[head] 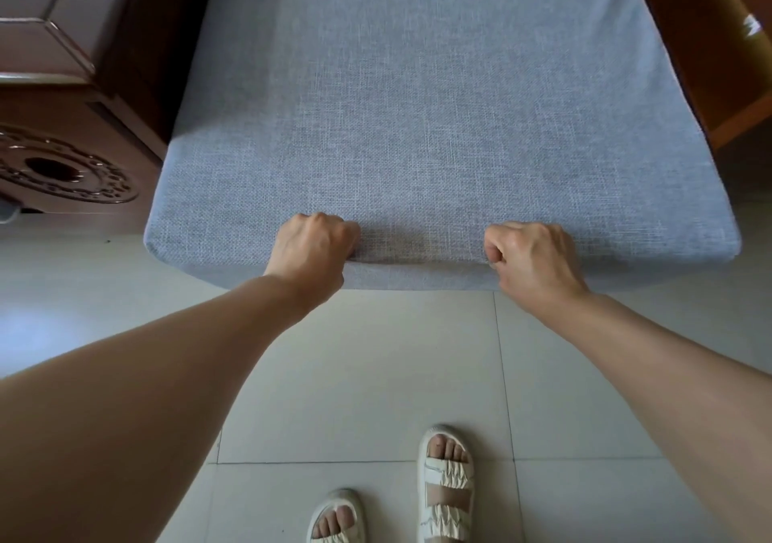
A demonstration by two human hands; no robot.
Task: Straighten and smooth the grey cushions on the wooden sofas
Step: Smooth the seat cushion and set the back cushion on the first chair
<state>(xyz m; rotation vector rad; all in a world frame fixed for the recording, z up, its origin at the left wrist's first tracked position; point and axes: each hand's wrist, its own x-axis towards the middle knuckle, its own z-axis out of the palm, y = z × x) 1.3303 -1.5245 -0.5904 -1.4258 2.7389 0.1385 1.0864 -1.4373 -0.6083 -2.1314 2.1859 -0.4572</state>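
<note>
A thick rectangular seat cushion in light grey woven fabric (426, 125) fills the upper middle of the head view, lying flat in the dark brown wooden sofa frame (138, 62), whose sides rise along the cushion's left and right edges. The frame acts as the holder here, and this one cushion is all that shows inside it. The cushion's front edge juts toward the person, over the pale tiled floor (376, 375).

Both hands sit on that front edge, well apart from each other. The left hand (313, 246) is left of the cushion's centre, knuckles up, its fingers curled down over the top corner of the edge and gripping the fabric. The right hand (530, 254) is right of the centre, also in a tight fist, with the thumb and bent fingers pinching the cover at the seam line. Between the two hands a slight crease runs along the cushion's front edge. Both bare forearms reach forward from the lower corners of the view, nearly straight.

To the left of the cushion stands a dark wooden side table with a carved round openwork top (62, 171). Below the cushion, on the floor, are two feet in white strapped sandals (445, 488).
</note>
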